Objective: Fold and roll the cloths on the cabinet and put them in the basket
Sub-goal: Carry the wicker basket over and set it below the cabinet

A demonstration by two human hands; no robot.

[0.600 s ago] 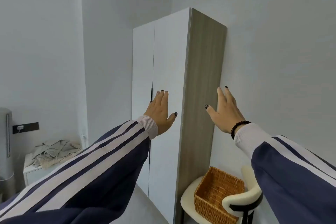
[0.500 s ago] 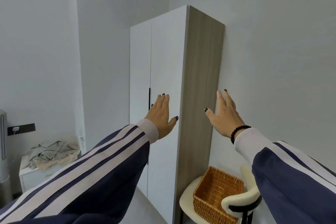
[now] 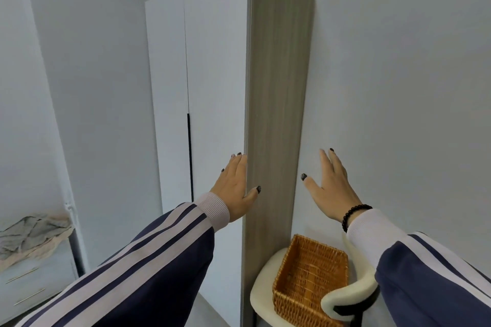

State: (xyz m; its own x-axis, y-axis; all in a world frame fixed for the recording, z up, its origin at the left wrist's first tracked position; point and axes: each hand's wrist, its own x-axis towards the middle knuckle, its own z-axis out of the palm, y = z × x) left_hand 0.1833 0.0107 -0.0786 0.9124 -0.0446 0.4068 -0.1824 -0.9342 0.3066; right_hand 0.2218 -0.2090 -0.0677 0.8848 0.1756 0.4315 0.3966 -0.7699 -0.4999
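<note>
Both hands, left and right, hover flat-fingered and holding nothing at mid-frame, while the cloths lie crumpled on the cabinet at lower left, probably light and limp, best pinched at corners; basket waits lower right.

plain pale grey walls meet at a corner. a tall wardrobe with white doors and a wood-grain side stands against one; a cream chair sits beside it.
</note>
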